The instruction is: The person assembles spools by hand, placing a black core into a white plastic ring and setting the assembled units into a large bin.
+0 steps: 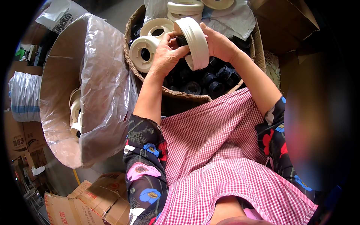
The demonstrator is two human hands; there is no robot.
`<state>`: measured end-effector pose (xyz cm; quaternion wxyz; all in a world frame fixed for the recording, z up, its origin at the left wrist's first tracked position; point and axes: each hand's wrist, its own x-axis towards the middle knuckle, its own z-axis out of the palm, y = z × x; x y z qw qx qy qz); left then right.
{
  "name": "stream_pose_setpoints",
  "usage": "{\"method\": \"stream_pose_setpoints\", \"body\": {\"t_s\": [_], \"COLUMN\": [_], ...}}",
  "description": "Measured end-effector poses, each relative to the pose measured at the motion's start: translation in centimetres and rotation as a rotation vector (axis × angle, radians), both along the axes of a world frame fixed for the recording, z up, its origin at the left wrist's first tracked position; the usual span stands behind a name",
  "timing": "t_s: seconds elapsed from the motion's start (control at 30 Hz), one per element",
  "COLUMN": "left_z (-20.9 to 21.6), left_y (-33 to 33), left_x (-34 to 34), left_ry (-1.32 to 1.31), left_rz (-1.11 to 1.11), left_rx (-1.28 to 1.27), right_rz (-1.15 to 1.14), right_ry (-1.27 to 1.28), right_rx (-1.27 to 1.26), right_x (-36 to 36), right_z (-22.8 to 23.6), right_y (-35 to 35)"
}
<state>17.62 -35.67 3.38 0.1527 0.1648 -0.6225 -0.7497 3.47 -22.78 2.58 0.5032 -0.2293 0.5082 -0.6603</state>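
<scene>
A cream plastic ring with a ridged outer wall is held upright above a cardboard box. My right hand grips its right side, the thumb at the upper rim. My left hand is closed round a small black ridged fitting at the ring's left, opening side. Whether the fitting touches the ring's inside is hidden by the fingers. Beside my left hand lie a cream flanged ring and another cream ring, each with a dark centre. Below my hands, many black round fittings fill the box.
More cream rings are stacked at the box's far side, near white plastic sheeting. To the left stands a large plastic-lined container with several cream rings inside. Flattened cartons lie at the lower left.
</scene>
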Motion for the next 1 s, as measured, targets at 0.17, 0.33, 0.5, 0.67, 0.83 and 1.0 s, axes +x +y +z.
{"method": "stream_pose_setpoints", "body": {"t_s": [0.17,0.33,0.5,0.67,0.83,1.0], "left_z": [0.0,-0.4,0.4,0.6,0.8,3.3], "left_y": [-0.6,0.3,0.3,-0.4,-4.1,-7.1], "left_x": [0.5,-0.3,0.6,0.6,3.6,6.9], "left_ry": [-0.047,-0.004,-0.002,-0.044,0.28,1.192], "left_rz": [-0.048,-0.077,-0.101,-0.024,0.149,-0.548], "left_rx": [0.001,0.112,0.014,-0.012,0.055,1.059], "right_rz": [0.256,-0.442,0.092,0.07,-0.041,-0.101], "right_ry": [0.263,0.666,-0.006,0.516,0.6,1.051], "right_rx": [0.451,-0.015,0.3,0.579,0.566,0.63], "right_x": [0.1,1.9,-1.0,-1.8,-3.7,-4.4], "right_z": [0.9,-1.1,-0.4,-1.0,-3.1,-4.6], "right_y": [0.9,-1.1,1.4,1.1,0.8,0.0]}}
